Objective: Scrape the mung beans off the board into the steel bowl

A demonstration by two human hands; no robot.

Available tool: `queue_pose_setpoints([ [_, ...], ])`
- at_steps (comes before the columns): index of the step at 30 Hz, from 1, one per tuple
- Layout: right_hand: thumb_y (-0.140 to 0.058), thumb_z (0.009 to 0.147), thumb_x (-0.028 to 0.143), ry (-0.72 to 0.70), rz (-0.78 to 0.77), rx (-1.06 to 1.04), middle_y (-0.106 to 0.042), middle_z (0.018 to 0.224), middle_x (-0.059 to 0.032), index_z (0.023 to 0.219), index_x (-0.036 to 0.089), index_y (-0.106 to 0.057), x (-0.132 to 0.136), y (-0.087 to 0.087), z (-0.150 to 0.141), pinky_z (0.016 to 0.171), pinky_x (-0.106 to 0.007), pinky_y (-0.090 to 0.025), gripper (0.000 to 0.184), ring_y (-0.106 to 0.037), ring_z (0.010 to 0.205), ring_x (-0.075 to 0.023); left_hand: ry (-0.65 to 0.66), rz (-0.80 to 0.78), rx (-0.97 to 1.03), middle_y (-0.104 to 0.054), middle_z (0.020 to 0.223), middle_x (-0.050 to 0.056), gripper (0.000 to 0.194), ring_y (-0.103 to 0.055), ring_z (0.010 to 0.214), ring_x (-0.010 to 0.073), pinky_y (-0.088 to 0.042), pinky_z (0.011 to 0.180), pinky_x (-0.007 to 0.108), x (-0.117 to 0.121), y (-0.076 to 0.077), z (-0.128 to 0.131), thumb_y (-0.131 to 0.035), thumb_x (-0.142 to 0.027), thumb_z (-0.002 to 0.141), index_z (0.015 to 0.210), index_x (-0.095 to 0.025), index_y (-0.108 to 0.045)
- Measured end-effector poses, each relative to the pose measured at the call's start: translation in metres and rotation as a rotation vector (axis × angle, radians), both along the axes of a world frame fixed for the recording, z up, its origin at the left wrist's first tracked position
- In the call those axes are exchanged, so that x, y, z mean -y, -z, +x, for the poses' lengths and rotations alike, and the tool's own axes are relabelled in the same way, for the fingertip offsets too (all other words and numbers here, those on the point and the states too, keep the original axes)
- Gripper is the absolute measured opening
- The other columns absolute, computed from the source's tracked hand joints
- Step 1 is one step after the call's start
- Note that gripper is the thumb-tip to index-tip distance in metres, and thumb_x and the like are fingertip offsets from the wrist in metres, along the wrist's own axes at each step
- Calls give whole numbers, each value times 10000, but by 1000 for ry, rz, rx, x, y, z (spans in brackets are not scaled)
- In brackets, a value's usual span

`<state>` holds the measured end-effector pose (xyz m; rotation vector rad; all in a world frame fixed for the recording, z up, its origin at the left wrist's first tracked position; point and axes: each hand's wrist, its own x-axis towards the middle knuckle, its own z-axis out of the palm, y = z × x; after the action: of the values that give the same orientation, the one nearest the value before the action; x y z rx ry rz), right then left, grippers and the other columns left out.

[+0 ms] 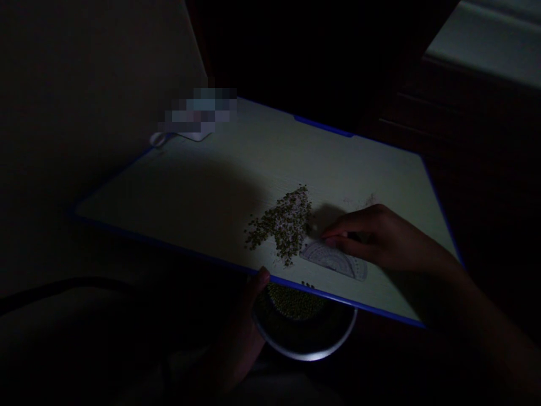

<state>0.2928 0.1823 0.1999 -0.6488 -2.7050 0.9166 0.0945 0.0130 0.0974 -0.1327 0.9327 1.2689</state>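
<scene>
My right hand (372, 237) pinches the upper edge of a clear protractor (336, 259), which lies on the pale tabletop (203, 192). Just left of the protractor is a loose heap of small green beans (289, 220), possibly mung beans, some spread toward the left. Below the table's front edge my left hand (245, 338) grips the left side of a metal bowl (310, 356), its thumb up at the table's blue rim. Its other fingers are hidden in the dark. More green beans lie inside the bowl, partly under the table edge.
At the far left corner stands a pale object (194, 121), mostly blurred out, with a loop beside it. A dark cable (71, 285) runs at the left. A wall borders the table on the left. The room is dim.
</scene>
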Motion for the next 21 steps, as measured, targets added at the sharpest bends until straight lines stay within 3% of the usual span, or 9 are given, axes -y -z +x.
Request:
queue_pose_setpoints([
  [4,-657,1010,247,-9,-17,-23,-840,861,-21,1091,170,-830,0,1,1,621,-184,-495,205,-733,676,-78,-42,-69,-23,-893,980,40,138,-611,1434,299,-337,1291,440,-2,-6,0,-776,-369,897,852,-259,-847],
  [10,-644,1002,248,127,80,-19,-822,813,-22,1049,158,-826,-1,2,2,595,-200,-474,209,-712,641,-94,-37,-42,-3,-888,1060,32,133,-577,1467,287,-282,1313,413,1,-2,0,-825,-398,865,849,-267,-843],
  [16,-649,997,225,56,107,-35,-801,772,-12,1011,143,-826,0,1,-1,584,-190,-450,195,-668,592,-69,-27,-28,32,-832,1282,58,295,-547,1492,301,-331,1300,449,2,1,-1,-757,-384,927,1161,-221,-831],
  [21,-658,997,203,47,88,-24,-808,778,-10,1026,139,-824,0,0,-2,575,-178,-444,181,-655,575,-56,0,31,56,-796,1361,60,410,-528,1506,303,-332,1300,442,4,3,-1,-751,-401,939,1303,-214,-778],
])
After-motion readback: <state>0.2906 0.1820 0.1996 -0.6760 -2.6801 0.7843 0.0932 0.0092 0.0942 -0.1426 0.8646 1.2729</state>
